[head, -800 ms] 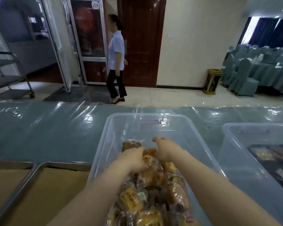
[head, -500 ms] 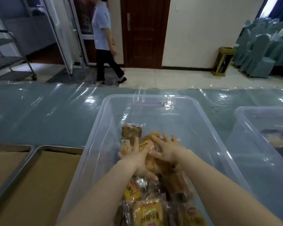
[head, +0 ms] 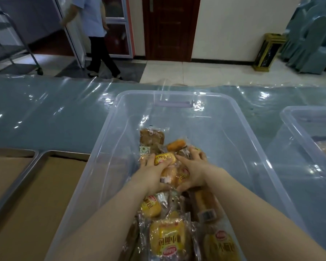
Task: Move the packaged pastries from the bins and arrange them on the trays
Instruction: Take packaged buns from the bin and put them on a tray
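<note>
A clear plastic bin (head: pixel 109 132) stands in front of me with several packaged pastries (head: pixel 167 238) piled along its middle. Both my hands are inside it, cupped around a small heap of yellow-wrapped buns (head: pixel 164 159). My left hand (head: pixel 152 172) curls round the heap from the left, fingers over a yellow bun. From the right, my right hand (head: pixel 194 170) curls round the same heap, its fingertips buried among wrappers. A brown pastry pack (head: pixel 151 137) lies just beyond the hands. Two metal trays lined with brown paper (head: pixel 45 194) sit to the left.
A second clear bin (head: pixel 309 147) with darker packs stands at the right. The table (head: pixel 45 113) is covered with shiny clear plastic sheeting. Beyond it a person (head: pixel 94 34) walks past a glass door; a metal cart (head: pixel 13 44) is at far left, covered chairs at far right.
My fingers were spread flat over the pastries; now both hands have closed around a heap of them. The camera has tilted down and the person behind has walked left.
</note>
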`<state>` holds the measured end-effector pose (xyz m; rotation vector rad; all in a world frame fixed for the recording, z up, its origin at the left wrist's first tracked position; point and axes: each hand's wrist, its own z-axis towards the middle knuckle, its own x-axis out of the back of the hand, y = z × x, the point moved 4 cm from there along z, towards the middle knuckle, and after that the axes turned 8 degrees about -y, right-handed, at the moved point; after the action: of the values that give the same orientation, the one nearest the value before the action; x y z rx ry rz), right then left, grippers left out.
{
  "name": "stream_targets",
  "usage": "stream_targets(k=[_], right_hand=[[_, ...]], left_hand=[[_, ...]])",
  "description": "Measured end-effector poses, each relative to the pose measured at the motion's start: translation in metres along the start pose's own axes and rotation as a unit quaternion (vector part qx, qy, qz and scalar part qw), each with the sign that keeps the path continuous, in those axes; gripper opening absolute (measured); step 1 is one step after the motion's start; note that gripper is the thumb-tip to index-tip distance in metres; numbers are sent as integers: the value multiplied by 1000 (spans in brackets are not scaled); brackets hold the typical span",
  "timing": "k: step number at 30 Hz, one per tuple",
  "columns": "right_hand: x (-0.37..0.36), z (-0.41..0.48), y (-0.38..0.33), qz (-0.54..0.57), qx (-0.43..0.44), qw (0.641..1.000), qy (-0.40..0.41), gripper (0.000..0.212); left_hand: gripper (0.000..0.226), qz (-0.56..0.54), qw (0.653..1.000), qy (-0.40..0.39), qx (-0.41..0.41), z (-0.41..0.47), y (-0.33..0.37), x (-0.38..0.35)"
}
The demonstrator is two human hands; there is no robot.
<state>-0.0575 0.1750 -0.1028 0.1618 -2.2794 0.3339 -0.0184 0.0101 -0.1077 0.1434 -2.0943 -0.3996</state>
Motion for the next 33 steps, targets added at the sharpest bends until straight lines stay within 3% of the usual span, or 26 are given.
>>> stream_targets(k=[4,8,13,18,24,28,33], right_hand=[[-2,0,-1,-4,-12,1000,3,124],[14,-4,2,42,-27,990,131,68],[49,-21,-1,78,-34,970,227,46],[96,-65,-8,131,7,932,336,48],[107,-125,-45,182,60,866,462,53],[103,-159,-97,164,112,837,510,58],[91,-186,-200,127,176,819,531,59]], left_hand=[[80,-14,1000,20,-1,-1,2,7],[57,-80,992,97,10,-4,6,24],[64,-84,981,172,-18,-16,19,59],[60,-122,953,262,-87,-41,33,109],[62,-67,923,335,-176,-110,34,141],[59,-63,895,384,-218,-170,2,147],[60,-59,868,449,-203,-250,-75,147]])
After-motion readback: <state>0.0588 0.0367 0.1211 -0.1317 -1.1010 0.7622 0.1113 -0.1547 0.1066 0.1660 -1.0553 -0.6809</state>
